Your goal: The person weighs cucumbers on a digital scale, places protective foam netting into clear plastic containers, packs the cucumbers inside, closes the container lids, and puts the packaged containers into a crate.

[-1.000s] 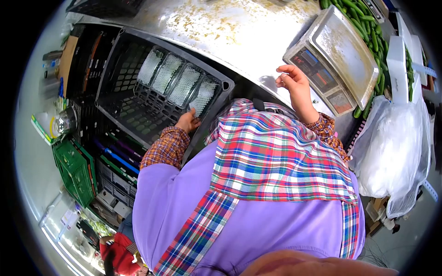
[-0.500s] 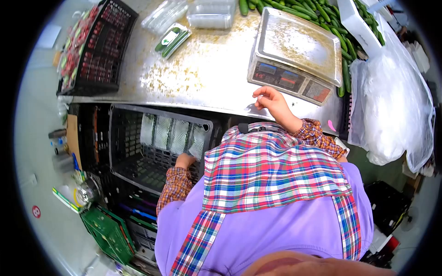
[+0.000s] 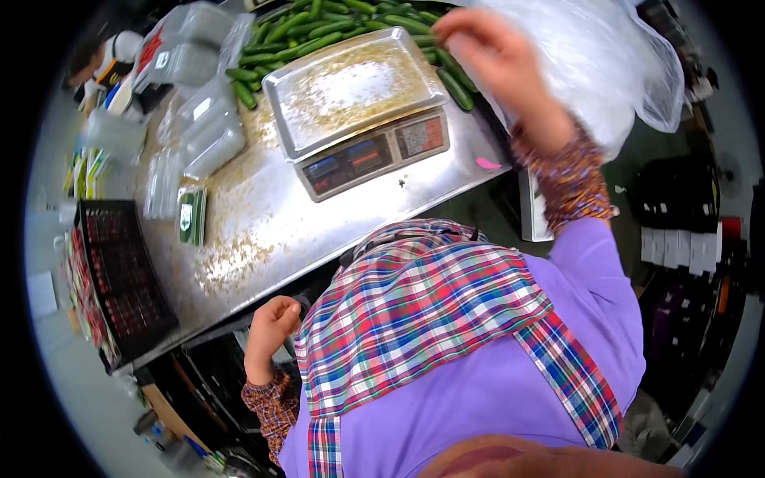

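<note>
My right hand [image 3: 502,64] is raised at the right end of the cucumbers [image 3: 307,32], beside the large clear plastic bag [image 3: 574,56]. It is somewhat blurred, with the fingers stretched loosely to the left and nothing seen in them. Below it to the left stands the scale [image 3: 358,103], its metal tray bare and speckled with brown bits. My left hand [image 3: 271,331] hangs at the table's near edge beside my plaid apron. Its fingers are curled together, and I see nothing in them.
A clear-wrapped pack of cucumbers [image 3: 191,217] lies on the metal table [image 3: 263,263]. Clear plastic trays [image 3: 211,135] are piled behind it. A black crate [image 3: 119,271] with red packs stands at the left. Another person [image 3: 100,60] is at the far left.
My view has turned to the right. My right hand has moved from the scale's front up to the cucumbers. My left hand has come out of the black crate with the clear packs.
</note>
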{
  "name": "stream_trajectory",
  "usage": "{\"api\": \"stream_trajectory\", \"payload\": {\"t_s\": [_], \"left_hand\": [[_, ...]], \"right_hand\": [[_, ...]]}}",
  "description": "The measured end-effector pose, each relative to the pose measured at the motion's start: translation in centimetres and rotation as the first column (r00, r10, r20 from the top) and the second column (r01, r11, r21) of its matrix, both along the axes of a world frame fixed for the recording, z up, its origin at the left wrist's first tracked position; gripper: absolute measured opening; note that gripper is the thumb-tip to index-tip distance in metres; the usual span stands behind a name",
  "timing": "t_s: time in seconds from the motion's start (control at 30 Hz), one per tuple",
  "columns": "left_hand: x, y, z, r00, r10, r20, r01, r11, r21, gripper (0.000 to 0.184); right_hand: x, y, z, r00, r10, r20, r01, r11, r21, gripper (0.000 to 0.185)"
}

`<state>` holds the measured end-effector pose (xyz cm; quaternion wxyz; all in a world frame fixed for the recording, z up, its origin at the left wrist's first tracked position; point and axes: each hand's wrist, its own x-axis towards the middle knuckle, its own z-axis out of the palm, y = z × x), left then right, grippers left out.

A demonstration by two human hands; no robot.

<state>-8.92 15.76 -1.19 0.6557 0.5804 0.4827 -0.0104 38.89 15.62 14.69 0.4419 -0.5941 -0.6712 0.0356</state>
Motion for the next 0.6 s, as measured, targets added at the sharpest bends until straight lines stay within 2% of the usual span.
{"api": "stream_trajectory", "payload": {"t_s": [0.03, 0.07, 0.13, 0.17, 0.2, 0.27, 0.33, 0.37, 0.4, 0.47, 0.5, 0.53, 0.6], "left_hand": [[0.7, 0.1, -0.1, 1.000, -0.003, 0.021, 0.002, 0.999, 0.048, 0.015], [1.3, 0.2, -0.2, 0.999, -0.002, 0.040, -0.002, 0.996, 0.093, 0.014], [1.2, 1.4, -1.2, 1.000, -0.011, 0.005, 0.010, 0.988, 0.153, 0.014], [1.0, 2.2, -1.5, 1.000, -0.010, -0.013, 0.012, 0.984, 0.180, 0.014], [1.0, 3.2, -1.1, 0.999, 0.034, 0.006, -0.035, 0.977, 0.210, 0.015], [0.5, 6.1, -0.5, 0.996, 0.093, 0.002, -0.087, 0.925, 0.371, 0.016], [-1.2, 10.3, -1.2, 0.989, 0.144, -0.033, -0.108, 0.857, 0.504, 0.017], [-2.1, 12.4, -1.7, 0.982, 0.188, 0.007, -0.166, 0.849, 0.501, 0.018], [-3.0, 14.6, -2.1, 0.972, 0.228, 0.048, -0.222, 0.839, 0.496, 0.018], [-4.4, 18.5, -2.6, 0.957, 0.290, 0.020, -0.247, 0.775, 0.582, 0.019], [-4.9, 20.1, -2.8, 0.945, 0.325, 0.036, -0.281, 0.751, 0.598, 0.021], [-5.3, 21.8, -3.3, 0.931, 0.364, 0.013, -0.290, 0.717, 0.634, 0.021], [-6.5, 23.9, -3.2, 0.927, 0.374, 0.022, -0.312, 0.738, 0.598, 0.021]], "right_hand": [[3.0, -0.9, 2.4, 0.989, -0.092, 0.112, 0.084, 0.994, 0.073, 0.015], [4.3, -1.4, 4.9, 0.921, -0.386, 0.044, 0.381, 0.920, 0.093, 0.014], [7.9, -3.7, 8.9, 0.845, -0.474, 0.248, 0.401, 0.868, 0.293, 0.014], [9.0, -4.8, 10.4, 0.814, -0.508, 0.281, 0.422, 0.851, 0.313, 0.013], [9.6, -5.8, 11.4, 0.800, -0.552, 0.235, 0.497, 0.829, 0.256, 0.013], [10.1, -6.8, 11.6, 0.812, -0.560, 0.162, 0.507, 0.816, 0.277, 0.012], [9.1, -6.6, 10.7, 0.831, -0.535, 0.155, 0.509, 0.842, 0.179, 0.012], [8.9, -6.7, 9.9, 0.837, -0.526, 0.150, 0.510, 0.850, 0.135, 0.011], [10.0, -6.5, 8.3, 0.881, -0.468, 0.071, 0.460, 0.882, 0.099, 0.011], [9.1, -5.8, 6.7, 0.880, -0.473, 0.036, 0.472, 0.881, 0.040, 0.008], [11.4, -6.2, 5.1, 0.907, -0.420, 0.026, 0.421, 0.902, -0.098, 0.035], [11.7, -5.6, 3.8, 0.958, -0.285, 0.039, 0.286, 0.958, -0.031, 0.016], [10.3, -5.8, 2.5, 0.950, -0.272, -0.156, 0.237, 0.948, -0.212, 0.019]]}}
